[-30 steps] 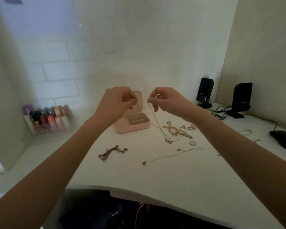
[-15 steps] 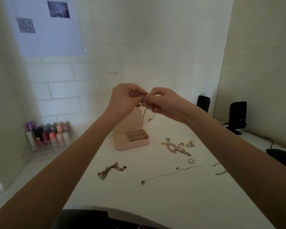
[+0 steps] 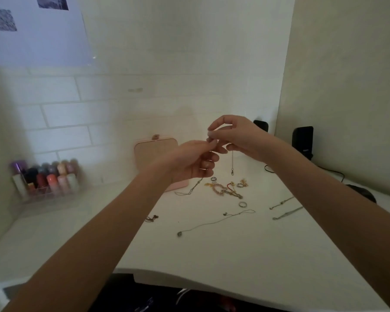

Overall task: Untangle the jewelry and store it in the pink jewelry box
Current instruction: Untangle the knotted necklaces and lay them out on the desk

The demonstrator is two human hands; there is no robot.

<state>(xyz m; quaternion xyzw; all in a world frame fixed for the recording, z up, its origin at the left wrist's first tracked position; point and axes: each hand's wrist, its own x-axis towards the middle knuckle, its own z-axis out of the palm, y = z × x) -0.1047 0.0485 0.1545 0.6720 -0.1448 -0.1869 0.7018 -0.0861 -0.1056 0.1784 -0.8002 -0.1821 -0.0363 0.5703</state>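
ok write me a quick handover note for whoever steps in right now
Left hand and right hand: both pinch one thin chain, held up over the desk; its clasp end hangs free.
Pink box: open at the back of the desk, partly behind the left hand.
Done: nothing seen stored.
Left: this chain, the tangled pile, a ring, the long necklace and two chains to the right.

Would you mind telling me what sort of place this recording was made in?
Probably a home desk or vanity corner: a white desk against a brick-pattern wall, an organizer of nail polish bottles, small black speakers, and a pink jewelry box.
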